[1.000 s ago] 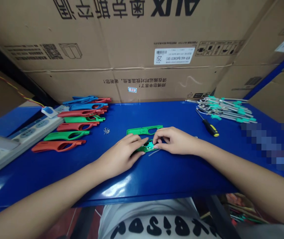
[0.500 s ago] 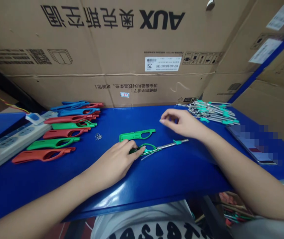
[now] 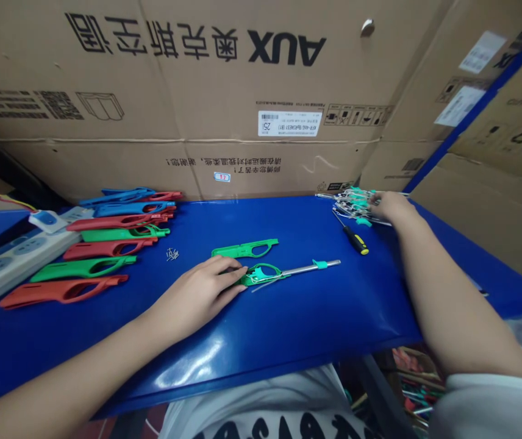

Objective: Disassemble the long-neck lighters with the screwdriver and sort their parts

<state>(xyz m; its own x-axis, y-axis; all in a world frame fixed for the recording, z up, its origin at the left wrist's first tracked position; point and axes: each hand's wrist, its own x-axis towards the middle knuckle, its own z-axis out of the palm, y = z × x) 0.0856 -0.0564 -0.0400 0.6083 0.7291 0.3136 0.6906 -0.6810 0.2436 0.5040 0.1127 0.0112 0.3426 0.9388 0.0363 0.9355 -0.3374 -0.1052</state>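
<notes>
My left hand (image 3: 208,286) grips the handle end of a green lighter (image 3: 261,275), its fingers closed around it on the blue table. The lighter's shell lies open-faced, with a teal trigger and thin wires inside and a metal tube (image 3: 300,268) pointing right. A teal clip (image 3: 319,264) sits on that tube. Just behind it lies a loose green shell half (image 3: 247,249), not touched by my fingers. My right hand (image 3: 391,207) reaches into a pile of metal tubes with teal parts (image 3: 355,201) at the back right. Its fingertips are blurred and partly hidden among the tubes.
A yellow-black screwdriver (image 3: 356,240) lies before the pile. Small screws (image 3: 172,253) are heaped left of the shell half. Several red, green and blue lighter shells (image 3: 89,266) line the left side, beside a white power strip (image 3: 27,247). A cardboard wall (image 3: 224,110) stands behind.
My right hand has moved right and back, from above the table to the tube pile. The screwdriver now shows, while my right arm covers most of the phone. My left hand stays at the lighter.
</notes>
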